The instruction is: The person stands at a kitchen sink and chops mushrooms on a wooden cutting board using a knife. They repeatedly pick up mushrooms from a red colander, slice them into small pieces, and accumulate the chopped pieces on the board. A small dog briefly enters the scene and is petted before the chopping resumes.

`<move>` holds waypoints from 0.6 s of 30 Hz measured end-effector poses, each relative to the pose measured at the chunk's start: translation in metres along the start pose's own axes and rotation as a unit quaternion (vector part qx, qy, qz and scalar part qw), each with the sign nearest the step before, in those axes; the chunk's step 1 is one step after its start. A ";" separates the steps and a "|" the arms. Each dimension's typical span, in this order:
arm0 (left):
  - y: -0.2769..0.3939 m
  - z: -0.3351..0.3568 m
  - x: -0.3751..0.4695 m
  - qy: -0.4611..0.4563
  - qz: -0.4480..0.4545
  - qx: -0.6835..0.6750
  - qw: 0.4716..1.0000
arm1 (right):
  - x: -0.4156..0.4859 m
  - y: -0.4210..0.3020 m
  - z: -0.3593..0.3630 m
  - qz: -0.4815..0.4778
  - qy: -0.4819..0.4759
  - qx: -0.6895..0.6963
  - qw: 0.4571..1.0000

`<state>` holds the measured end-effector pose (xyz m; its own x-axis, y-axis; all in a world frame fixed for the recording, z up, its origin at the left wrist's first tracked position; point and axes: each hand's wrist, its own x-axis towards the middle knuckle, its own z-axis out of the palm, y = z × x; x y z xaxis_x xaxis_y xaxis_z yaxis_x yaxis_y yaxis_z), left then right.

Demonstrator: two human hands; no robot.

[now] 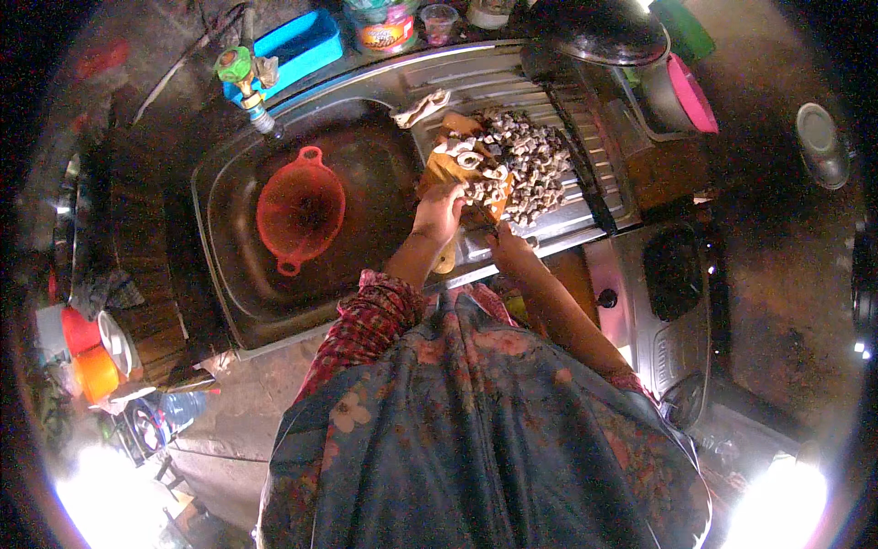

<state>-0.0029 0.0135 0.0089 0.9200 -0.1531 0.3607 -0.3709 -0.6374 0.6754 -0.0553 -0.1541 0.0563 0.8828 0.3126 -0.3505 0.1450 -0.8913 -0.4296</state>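
Note:
A wooden cutting board (443,169) lies over the divide between sink basin and drainboard, its handle towards me. Pale, dark-edged food pieces (486,192) lie on it, cut small near my hands, with larger curled ones farther back. My left hand (441,209) rests at the board's near left, fingertips against the pieces; whether it grips one is unclear. My right hand (509,243) is closed around the handle of a knife (488,214), whose dark blade is partly hidden over the board. A heap of chopped pieces (528,161) spreads right of the board. One long pale piece (423,108) lies behind it.
In the sink basin (374,240) at left sits a red colander (300,211) with two handles. A tap with a green knob (233,64) and a blue tray (302,51) are behind. A dark strip (579,161) crosses the drainboard; a gas stove (662,302) stands right.

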 end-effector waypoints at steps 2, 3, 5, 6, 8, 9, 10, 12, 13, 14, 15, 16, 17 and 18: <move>0.000 -0.002 0.000 -0.044 -0.015 0.032 0.998 | 0.012 -0.004 -0.003 -0.023 0.007 0.019 1.000; 0.000 -0.004 0.001 -0.065 -0.023 0.049 0.996 | 0.018 -0.006 -0.007 -0.041 0.011 0.006 0.999; 0.004 -0.005 -0.001 -0.022 -0.028 0.038 0.999 | 0.019 -0.007 -0.017 -0.054 0.031 0.038 0.997; 0.005 -0.006 -0.001 -0.018 -0.045 0.029 0.998 | 0.018 -0.006 -0.021 -0.039 0.050 0.126 0.990; 0.005 -0.008 0.000 -0.050 -0.033 0.027 0.998 | 0.013 -0.001 -0.029 -0.006 0.010 0.084 0.996; 0.005 -0.008 0.000 -0.057 -0.019 0.019 0.998 | 0.010 0.001 -0.030 0.005 0.005 0.068 0.998; 0.004 -0.007 0.001 -0.064 -0.028 0.046 0.997 | 0.007 0.002 -0.029 0.036 -0.035 0.008 0.999; 0.002 -0.005 0.001 -0.051 -0.021 0.091 0.994 | 0.002 0.003 -0.022 0.077 -0.053 0.039 0.995; 0.001 -0.004 0.002 -0.047 -0.016 0.091 0.995 | 0.000 0.003 -0.018 0.100 -0.062 0.054 0.992; -0.001 -0.003 0.002 -0.054 -0.014 0.094 0.994 | -0.002 0.002 -0.015 0.107 -0.055 0.065 0.991; -0.002 -0.002 0.002 -0.061 -0.013 0.096 0.993 | -0.004 0.000 -0.012 0.115 -0.046 0.076 0.989; -0.003 -0.002 0.000 -0.060 -0.004 0.087 0.994 | -0.003 -0.002 -0.012 0.133 -0.048 0.084 0.986; -0.003 -0.003 -0.001 -0.059 0.004 0.077 0.995 | -0.003 -0.005 -0.012 0.087 -0.052 0.069 0.992; -0.003 -0.004 -0.003 -0.057 0.011 0.069 0.996 | 0.000 -0.009 -0.015 0.048 -0.067 0.052 0.995</move>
<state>-0.0047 0.0192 0.0085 0.9230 -0.2480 0.2942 -0.3778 -0.7290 0.5708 -0.0503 -0.1514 0.0725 0.8215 0.2752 -0.4995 0.0098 -0.8826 -0.4701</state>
